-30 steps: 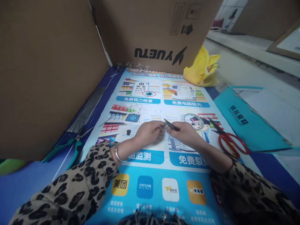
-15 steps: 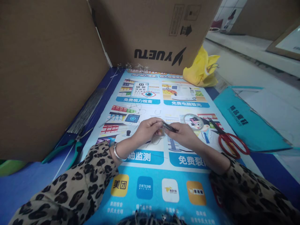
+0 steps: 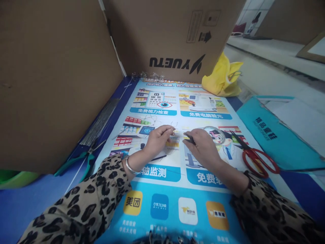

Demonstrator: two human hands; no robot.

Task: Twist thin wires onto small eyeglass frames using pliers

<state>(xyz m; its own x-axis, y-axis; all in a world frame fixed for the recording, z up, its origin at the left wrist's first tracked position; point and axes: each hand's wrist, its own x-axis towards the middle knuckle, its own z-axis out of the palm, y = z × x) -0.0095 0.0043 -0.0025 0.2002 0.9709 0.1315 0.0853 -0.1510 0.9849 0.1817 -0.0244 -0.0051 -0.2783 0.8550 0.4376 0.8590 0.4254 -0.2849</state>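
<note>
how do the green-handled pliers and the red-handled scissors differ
Handles: the green-handled pliers have open-ended handles splayed apart, while the red-handled scissors have closed loops.
Place: the pliers lie beyond the left hand, the scissors beyond the right hand.
Pose: the pliers' tips angle away and rightward, the scissors' away and leftward.
Shared: both have two handles, and neither is held.

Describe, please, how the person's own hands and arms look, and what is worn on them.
Both the left hand and the right hand are without gloves. The left sleeve and right sleeve are tan with black leopard spots, ending before the wrists. A shiny silver bracelet circles the left wrist; none shows on the right.
</note>
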